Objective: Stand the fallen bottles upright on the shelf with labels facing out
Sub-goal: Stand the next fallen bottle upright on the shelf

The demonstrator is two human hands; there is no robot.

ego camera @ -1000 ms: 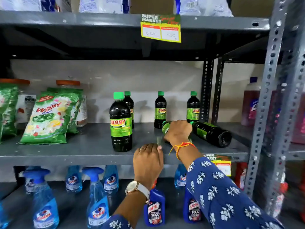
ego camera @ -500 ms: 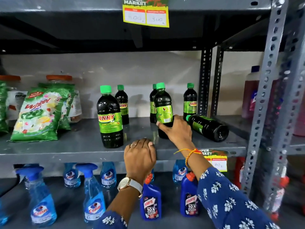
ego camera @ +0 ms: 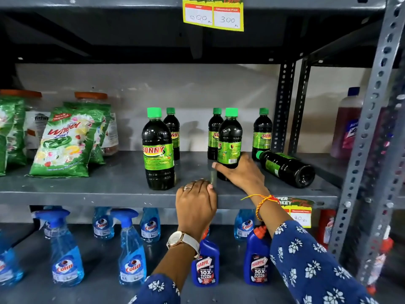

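Green-capped fallen bottle (ego camera: 286, 167) lies near shelf (ego camera: 87, 194) right end, base toward front edge, just beside right hand (ego camera: 243, 174) gripping upright bottle (ego camera: 229, 143); left hand (ego camera: 196, 202) curled on front edge.

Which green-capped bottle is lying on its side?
The rightmost bottle, just right of the right hand: cap toward the wall, base toward the shelf edge. The other five stand upright.

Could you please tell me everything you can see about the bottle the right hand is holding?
The held bottle is dark, near-black liquid in what looks like clear plastic, with a green screw cap and a green wrap label. It stands upright on the grey shelf, near the front edge. The label is turned so the barcode and small print face out, not the brand name. The right hand grips its lower body; nothing else visibly touches it.
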